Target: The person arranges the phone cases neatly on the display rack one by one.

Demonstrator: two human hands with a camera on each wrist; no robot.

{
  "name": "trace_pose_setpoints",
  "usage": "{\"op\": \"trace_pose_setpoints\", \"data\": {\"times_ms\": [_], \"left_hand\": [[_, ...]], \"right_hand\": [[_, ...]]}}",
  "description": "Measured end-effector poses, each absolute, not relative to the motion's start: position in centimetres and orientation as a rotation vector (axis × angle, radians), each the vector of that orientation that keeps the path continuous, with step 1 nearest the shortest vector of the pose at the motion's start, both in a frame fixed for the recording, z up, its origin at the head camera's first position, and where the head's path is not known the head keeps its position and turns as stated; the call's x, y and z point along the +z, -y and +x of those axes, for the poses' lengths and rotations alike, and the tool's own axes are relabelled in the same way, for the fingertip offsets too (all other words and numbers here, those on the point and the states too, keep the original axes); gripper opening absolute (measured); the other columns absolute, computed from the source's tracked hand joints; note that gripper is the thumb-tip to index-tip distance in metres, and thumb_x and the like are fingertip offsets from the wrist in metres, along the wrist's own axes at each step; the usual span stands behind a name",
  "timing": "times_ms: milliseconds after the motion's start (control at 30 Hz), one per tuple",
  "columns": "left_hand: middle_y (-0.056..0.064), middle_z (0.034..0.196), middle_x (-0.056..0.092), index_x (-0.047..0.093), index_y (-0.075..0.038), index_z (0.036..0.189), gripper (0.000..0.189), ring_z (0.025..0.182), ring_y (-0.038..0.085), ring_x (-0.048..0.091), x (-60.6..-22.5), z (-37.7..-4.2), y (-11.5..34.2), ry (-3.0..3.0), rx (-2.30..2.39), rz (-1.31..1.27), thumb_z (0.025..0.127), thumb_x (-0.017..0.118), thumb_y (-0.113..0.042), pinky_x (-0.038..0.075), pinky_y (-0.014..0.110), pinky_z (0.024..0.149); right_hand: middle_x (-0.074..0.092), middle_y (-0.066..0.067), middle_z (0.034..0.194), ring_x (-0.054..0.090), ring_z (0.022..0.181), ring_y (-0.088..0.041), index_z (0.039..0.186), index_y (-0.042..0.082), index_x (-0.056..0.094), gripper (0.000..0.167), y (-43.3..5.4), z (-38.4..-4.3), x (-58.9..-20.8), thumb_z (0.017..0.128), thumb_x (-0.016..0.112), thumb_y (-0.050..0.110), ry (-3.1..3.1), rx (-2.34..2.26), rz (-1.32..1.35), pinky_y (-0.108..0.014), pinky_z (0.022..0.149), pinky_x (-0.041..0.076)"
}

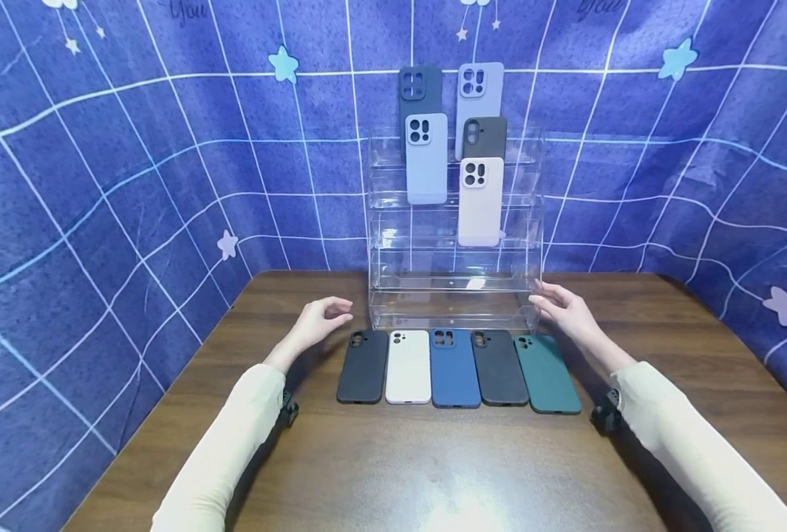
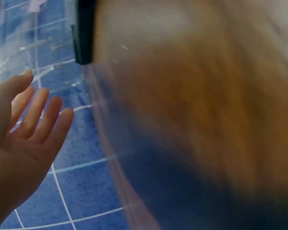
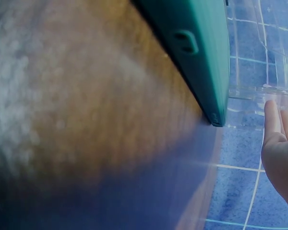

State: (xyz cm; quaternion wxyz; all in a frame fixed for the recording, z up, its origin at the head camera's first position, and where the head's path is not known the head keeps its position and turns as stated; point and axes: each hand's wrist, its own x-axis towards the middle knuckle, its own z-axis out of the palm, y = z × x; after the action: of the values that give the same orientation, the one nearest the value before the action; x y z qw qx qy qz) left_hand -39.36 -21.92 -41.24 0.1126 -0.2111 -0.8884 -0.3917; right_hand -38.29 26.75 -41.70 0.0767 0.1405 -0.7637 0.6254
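A clear tiered display stand (image 1: 451, 301) holds several phone cases on its upper tiers. To its lower left, my left hand (image 1: 320, 319) hovers over the table with fingers loosely bent and nothing in them. My right hand (image 1: 568, 314) is at the stand's lower right side, fingertips right at the clear edge. A row of phone cases lies before the stand: a black case (image 1: 363, 367) nearest my left hand, then a white case (image 1: 408, 367), a blue case (image 1: 456, 369), a dark grey case (image 1: 501, 368), and a green case (image 1: 547, 374) nearest my right hand.
On the stand are a dark blue case (image 1: 426, 100), a light blue case (image 1: 426, 168), a lavender case (image 1: 490, 87), another dark grey case (image 1: 491, 137) and a pale pink case (image 1: 480, 210). A blue grid-patterned cloth (image 1: 287, 192) hangs around the wooden table (image 1: 380, 465).
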Motion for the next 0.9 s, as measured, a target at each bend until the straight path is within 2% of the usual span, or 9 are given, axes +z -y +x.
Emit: {"op": "trace_pose_setpoints", "data": {"times_ms": [233,433,600,667,767,900], "left_hand": [[0.015,0.109,0.068,0.064,0.0,0.115,0.034,0.101,0.03,0.065,-41.9,-39.48,22.27,2.774,-1.147,-0.621,0.087,0.067,-0.019,0.05,0.043,0.093],[0.014,0.118,0.065,0.061,-0.003,0.121,0.04,0.111,0.031,0.059,-41.94,-39.12,22.16,2.932,-1.166,-0.677,0.088,0.065,-0.026,0.047,0.045,0.098],[0.016,0.122,0.062,0.059,-0.002,0.124,0.041,0.114,0.031,0.057,-42.1,-39.01,22.14,2.995,-1.149,-0.738,0.09,0.063,-0.025,0.046,0.043,0.098],[0.016,0.122,0.062,0.059,-0.001,0.123,0.04,0.111,0.03,0.059,-42.07,-38.92,22.1,3.013,-1.157,-0.725,0.09,0.063,-0.022,0.05,0.04,0.093],[0.018,0.12,0.063,0.058,0.002,0.123,0.041,0.094,0.024,0.063,-41.93,-38.74,22.03,3.044,-1.173,-0.698,0.088,0.065,-0.017,0.054,0.033,0.077],[0.018,0.112,0.065,0.06,0.004,0.12,0.042,0.068,0.014,0.056,-41.8,-38.63,21.96,3.07,-1.196,-0.64,0.084,0.069,-0.015,0.049,0.025,0.057]], "right_hand": [[0.034,-0.028,0.142,0.058,0.093,0.012,0.136,-0.011,0.038,0.05,-26.84,-38.07,-41.57,0.096,0.054,0.014,2.305,1.842,0.442,-0.011,0.082,0.05],[0.035,-0.03,0.141,0.058,0.09,0.013,0.134,-0.012,0.038,0.056,-26.72,-38.27,-41.76,0.094,0.058,0.02,2.31,1.841,0.441,-0.011,0.08,0.051],[0.033,-0.031,0.142,0.058,0.093,0.012,0.135,-0.012,0.037,0.056,-26.62,-38.44,-41.91,0.094,0.058,0.019,2.307,1.849,0.455,-0.011,0.081,0.05],[0.032,-0.032,0.141,0.058,0.094,0.012,0.135,-0.012,0.037,0.056,-26.66,-38.47,-41.91,0.094,0.058,0.018,2.303,1.854,0.453,-0.011,0.081,0.05],[0.031,-0.032,0.142,0.058,0.093,0.013,0.135,-0.012,0.037,0.056,-26.71,-38.47,-41.83,0.094,0.058,0.019,2.303,1.865,0.446,-0.011,0.081,0.05],[0.032,-0.03,0.143,0.058,0.094,0.013,0.135,-0.012,0.037,0.057,-26.78,-38.45,-41.64,0.093,0.059,0.021,2.304,1.859,0.453,-0.011,0.081,0.05]]}}
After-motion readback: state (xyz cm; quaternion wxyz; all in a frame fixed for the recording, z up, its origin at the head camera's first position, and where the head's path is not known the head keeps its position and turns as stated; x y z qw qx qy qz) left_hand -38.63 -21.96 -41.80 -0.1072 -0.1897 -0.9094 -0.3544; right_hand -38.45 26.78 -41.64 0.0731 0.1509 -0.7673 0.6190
